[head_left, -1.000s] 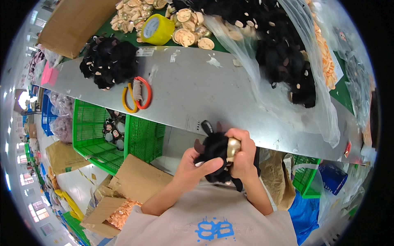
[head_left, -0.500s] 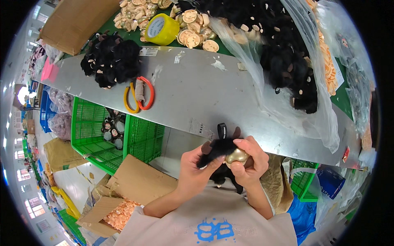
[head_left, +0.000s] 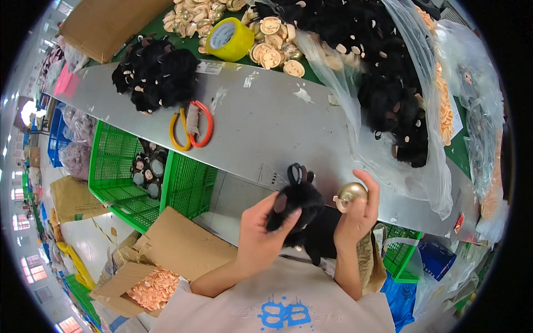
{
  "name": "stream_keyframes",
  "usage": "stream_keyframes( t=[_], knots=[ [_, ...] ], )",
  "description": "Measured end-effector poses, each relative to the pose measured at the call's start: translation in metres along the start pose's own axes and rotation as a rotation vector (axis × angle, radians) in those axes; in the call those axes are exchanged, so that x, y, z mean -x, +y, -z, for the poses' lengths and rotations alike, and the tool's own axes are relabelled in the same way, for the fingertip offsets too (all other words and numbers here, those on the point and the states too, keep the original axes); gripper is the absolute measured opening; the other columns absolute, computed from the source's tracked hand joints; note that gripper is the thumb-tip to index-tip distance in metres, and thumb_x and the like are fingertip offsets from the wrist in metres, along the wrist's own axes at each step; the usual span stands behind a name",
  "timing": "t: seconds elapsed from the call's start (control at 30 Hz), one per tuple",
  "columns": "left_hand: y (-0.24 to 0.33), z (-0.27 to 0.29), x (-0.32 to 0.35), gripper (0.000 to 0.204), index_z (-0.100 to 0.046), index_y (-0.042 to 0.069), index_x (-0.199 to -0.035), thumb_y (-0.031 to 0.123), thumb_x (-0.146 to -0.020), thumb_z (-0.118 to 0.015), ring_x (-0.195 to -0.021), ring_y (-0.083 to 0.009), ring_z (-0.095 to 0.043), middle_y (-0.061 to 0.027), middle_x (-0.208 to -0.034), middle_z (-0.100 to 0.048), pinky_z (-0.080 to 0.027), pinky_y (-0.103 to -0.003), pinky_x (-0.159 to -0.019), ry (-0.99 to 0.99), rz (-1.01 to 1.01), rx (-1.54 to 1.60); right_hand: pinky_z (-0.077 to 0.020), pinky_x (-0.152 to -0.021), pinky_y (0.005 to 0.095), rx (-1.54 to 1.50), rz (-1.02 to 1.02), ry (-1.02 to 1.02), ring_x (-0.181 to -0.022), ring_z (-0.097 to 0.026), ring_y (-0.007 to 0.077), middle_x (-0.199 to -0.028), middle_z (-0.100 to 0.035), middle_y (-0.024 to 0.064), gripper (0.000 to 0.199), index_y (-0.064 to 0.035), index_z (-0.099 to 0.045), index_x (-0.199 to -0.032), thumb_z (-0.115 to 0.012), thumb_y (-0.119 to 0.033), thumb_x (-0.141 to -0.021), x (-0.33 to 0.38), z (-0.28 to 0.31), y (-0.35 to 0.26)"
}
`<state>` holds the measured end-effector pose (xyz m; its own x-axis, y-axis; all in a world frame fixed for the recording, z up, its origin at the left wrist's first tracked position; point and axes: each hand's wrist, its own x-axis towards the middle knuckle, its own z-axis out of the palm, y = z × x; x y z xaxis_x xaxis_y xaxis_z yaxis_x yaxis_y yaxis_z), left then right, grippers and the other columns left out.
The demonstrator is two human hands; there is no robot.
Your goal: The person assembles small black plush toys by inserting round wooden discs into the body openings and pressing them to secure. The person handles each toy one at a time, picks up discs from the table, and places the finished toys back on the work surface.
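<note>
My left hand [head_left: 260, 236] is closed round a small black plush toy [head_left: 306, 204] with brown ears and a black loop on top. It is held over my lap, just in front of the metal table's near edge. To its right, apart from the toy, my right hand [head_left: 354, 225] grips a shiny gold domed plastic piece [head_left: 354, 192] between thumb and fingers. Its index finger points up. The piece's pale inner side faces the toy and is barely visible.
On the metal table [head_left: 250, 122] lie black plush pieces [head_left: 161, 72], red-and-yellow-handled scissors [head_left: 191, 125], yellow tape [head_left: 230, 40] and peach-and-gold face pieces [head_left: 270, 57]. A plastic bag [head_left: 422, 188] of plush lies right. Below left are a green crate [head_left: 189, 186] and a carton [head_left: 119, 288].
My right hand has moved right and up, taking the gold piece away from the plush toy. The toy stays in my left hand, now turned more upright. The view has shifted slightly.
</note>
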<state>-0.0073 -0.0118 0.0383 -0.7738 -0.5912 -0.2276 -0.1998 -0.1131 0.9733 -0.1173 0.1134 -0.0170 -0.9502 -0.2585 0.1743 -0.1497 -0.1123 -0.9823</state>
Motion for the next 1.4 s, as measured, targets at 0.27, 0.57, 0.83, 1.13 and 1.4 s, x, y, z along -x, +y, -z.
stream_keyframes(
  t=[0.27, 0.57, 0.83, 1.13, 1.4],
  knots=[
    [-0.018, 0.008, -0.014, 0.034, -0.062, -0.005, -0.114, 0.026, -0.103, -0.057, -0.077, -0.0214, -0.071, -0.0133, -0.096, -0.071, -0.059, -0.033, -0.066, -0.044, 0.367, 0.782, -0.0465, -0.077, 0.0255, -0.108, -0.195, -0.420, -0.089, -0.057, 0.0125, -0.106, -0.060, 0.0086, 0.058, 0.0014, -0.052, -0.137, -0.042, -0.047, -0.106, 0.017, -0.019, -0.015],
    [-0.040, 0.025, -0.009, 0.061, -0.048, -0.005, -0.135, 0.044, -0.100, -0.059, -0.108, -0.0216, -0.067, -0.0163, -0.128, -0.062, -0.058, -0.035, -0.088, -0.287, 0.111, 0.730, -0.0369, -0.057, 0.0243, -0.352, -0.310, -0.441, -0.063, -0.043, 0.0097, -0.075, -0.049, 0.0038, 0.044, 0.0024, -0.051, -0.121, -0.060, -0.031, -0.094, 0.021, -0.014, -0.016],
    [-0.017, 0.012, 0.000, 0.030, -0.064, -0.001, -0.118, 0.019, -0.095, -0.069, -0.087, -0.0138, -0.068, -0.0081, -0.099, -0.071, -0.056, -0.027, -0.073, -0.053, 0.422, 0.641, -0.0389, -0.054, 0.0223, -0.261, -0.264, -0.237, -0.061, -0.050, 0.0078, -0.074, -0.058, 0.0052, 0.040, 0.0063, -0.058, -0.119, -0.065, -0.025, -0.096, 0.024, -0.012, -0.039],
    [-0.023, 0.004, 0.006, 0.029, -0.066, -0.001, -0.112, 0.025, -0.100, -0.064, -0.086, -0.0151, -0.070, -0.0080, -0.100, -0.072, -0.057, -0.028, -0.073, 0.044, 0.390, 0.652, -0.0398, -0.055, 0.0227, -0.292, -0.263, -0.283, -0.060, -0.053, 0.0087, -0.074, -0.060, 0.0051, 0.051, 0.0052, -0.060, -0.122, -0.061, -0.040, -0.098, 0.024, -0.009, -0.044],
    [-0.023, -0.002, 0.014, 0.028, -0.066, 0.000, -0.113, 0.021, -0.096, -0.070, -0.088, -0.0102, -0.066, -0.0029, -0.101, -0.070, -0.054, -0.026, -0.077, -0.069, 0.323, 0.698, -0.0418, -0.061, 0.0205, -0.059, -0.253, -0.195, -0.067, -0.052, 0.0055, -0.084, -0.061, 0.0036, 0.038, 0.0011, -0.062, -0.120, -0.073, -0.018, -0.090, 0.032, -0.009, -0.051]
  ],
)
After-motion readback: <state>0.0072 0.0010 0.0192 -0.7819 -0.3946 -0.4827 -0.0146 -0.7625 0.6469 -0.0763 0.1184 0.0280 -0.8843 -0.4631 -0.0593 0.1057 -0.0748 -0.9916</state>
